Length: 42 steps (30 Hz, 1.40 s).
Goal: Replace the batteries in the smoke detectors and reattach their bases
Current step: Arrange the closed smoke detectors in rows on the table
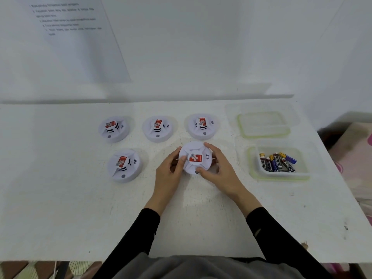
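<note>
A round white smoke detector with a red label sits mid-table, and both hands hold it. My left hand grips its left rim with the thumb on top. My right hand curls round its right and near rim. Three more detectors stand in a back row: left, middle, right. Another detector lies front left. All show their red-labelled faces up. Several AA batteries lie in a clear plastic container to the right.
A clear container with a green-edged rim sits behind the battery container. A printed sheet hangs on the wall at back left. The white table's right edge runs near the containers; its front edge is close to my body.
</note>
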{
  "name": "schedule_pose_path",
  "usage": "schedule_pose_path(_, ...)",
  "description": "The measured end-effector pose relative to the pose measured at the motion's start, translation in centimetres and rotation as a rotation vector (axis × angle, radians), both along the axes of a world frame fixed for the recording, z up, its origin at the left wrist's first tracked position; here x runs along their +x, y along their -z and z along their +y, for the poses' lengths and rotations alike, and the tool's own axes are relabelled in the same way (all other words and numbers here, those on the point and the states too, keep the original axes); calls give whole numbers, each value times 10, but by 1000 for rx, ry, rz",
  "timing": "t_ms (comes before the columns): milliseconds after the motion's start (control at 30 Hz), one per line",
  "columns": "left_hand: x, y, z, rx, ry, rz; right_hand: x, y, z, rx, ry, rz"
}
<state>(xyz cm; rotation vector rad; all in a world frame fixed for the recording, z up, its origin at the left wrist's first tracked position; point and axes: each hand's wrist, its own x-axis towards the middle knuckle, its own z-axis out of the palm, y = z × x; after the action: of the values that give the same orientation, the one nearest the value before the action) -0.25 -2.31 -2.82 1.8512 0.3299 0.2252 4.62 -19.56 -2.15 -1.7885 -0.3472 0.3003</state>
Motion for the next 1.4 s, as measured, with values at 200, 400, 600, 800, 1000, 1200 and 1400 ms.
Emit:
schedule_pose_path(200,-1,-3,-1,-27,3,-9,-2,-3,1,22,6,-13)
schedule_pose_path(400,-1,-3,0,-23,11,-12,-3,-4,1,36,2,-3)
schedule_pose_path(600,-2,-2,0,-27,10,-11,2,-7,-9,-36,-26,65)
schedule_pose_path(800,-3,-3,-2,-56,17,-21,6,-12,-15,-12,-50,97)
schedule_pose_path(1000,-3,2,0,-9,-1,-20,4,-13,-13,-7,-42,90)
schedule_pose_path(1200,-3,2,1,4,10,-16,4,-11,-13,-20,-31,86)
schedule_pose_path(1400,-2,3,1,-6,1,-14,5,-10,-13,-28,-22,83)
